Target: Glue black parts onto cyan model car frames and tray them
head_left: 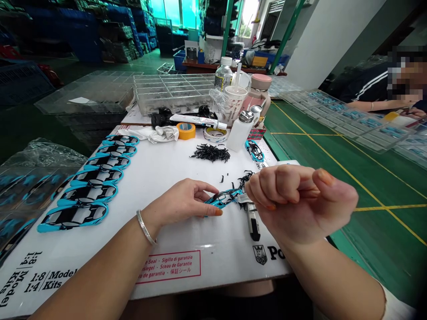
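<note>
My left hand [190, 200], with a metal bangle at its wrist, pinches the near end of a small blue-and-black frame part [224, 198] between thumb and fingers. My right hand [296, 200] is raised over the right side of the board, its fingers curled into a fist. Whatever those fingers may hold is hidden from view. Under the far end of the frame part lies a black-and-silver cutter-like tool [252, 222], partly covered. Small black strips [246, 178] are scattered just beyond it, and a larger pile of black strips [211, 152] sits farther back.
Several blue-and-black frame parts [80, 215] line the left of the white board [160, 178]. At the back are yellow tape [186, 130], a white tube [196, 120], a dispenser bottle [240, 131], a cup [235, 104] and a divided tray [176, 91]. Another person [370, 89] sits at right.
</note>
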`<state>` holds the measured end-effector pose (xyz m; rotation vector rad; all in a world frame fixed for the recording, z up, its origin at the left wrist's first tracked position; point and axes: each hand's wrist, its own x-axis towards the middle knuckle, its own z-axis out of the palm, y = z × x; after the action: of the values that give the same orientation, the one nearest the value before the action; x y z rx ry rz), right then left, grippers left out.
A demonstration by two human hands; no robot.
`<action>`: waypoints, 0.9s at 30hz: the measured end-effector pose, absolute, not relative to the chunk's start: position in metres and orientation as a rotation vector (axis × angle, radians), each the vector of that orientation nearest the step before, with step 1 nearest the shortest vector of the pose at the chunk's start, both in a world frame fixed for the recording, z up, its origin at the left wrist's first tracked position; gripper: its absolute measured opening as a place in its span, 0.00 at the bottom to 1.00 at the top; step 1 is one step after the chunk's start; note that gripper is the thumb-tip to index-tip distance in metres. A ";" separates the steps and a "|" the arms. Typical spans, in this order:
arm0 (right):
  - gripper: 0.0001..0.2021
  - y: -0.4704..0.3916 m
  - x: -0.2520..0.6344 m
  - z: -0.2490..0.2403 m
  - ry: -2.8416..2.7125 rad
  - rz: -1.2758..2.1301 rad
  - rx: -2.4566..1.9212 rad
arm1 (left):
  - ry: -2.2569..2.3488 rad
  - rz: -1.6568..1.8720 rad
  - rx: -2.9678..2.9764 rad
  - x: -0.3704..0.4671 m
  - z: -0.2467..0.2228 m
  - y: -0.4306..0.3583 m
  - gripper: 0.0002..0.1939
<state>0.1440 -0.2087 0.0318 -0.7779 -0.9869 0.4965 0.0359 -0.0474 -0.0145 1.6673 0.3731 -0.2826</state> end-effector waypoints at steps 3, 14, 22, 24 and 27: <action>0.22 -0.209 0.145 0.032 -0.990 0.502 -0.777 | 0.368 -0.282 1.665 0.036 -0.014 -0.047 0.31; 0.23 -0.211 0.145 0.029 -1.227 0.537 -0.811 | 0.345 -0.274 1.696 0.036 -0.016 -0.046 0.31; 0.27 -0.225 0.175 0.043 -1.038 0.288 -0.751 | 0.404 -0.194 1.716 0.035 -0.016 -0.045 0.37; 0.26 -0.227 0.185 0.051 -0.820 0.191 -0.726 | 0.434 -0.070 1.815 0.036 -0.016 -0.047 0.39; 0.20 -0.228 0.193 0.055 -0.625 0.164 -0.700 | 0.453 0.147 2.009 0.035 -0.017 -0.053 0.31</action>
<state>0.1934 -0.2278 0.0548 -0.7000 -0.6250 0.1641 0.0354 -0.0534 -0.0172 2.0087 0.4530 0.1468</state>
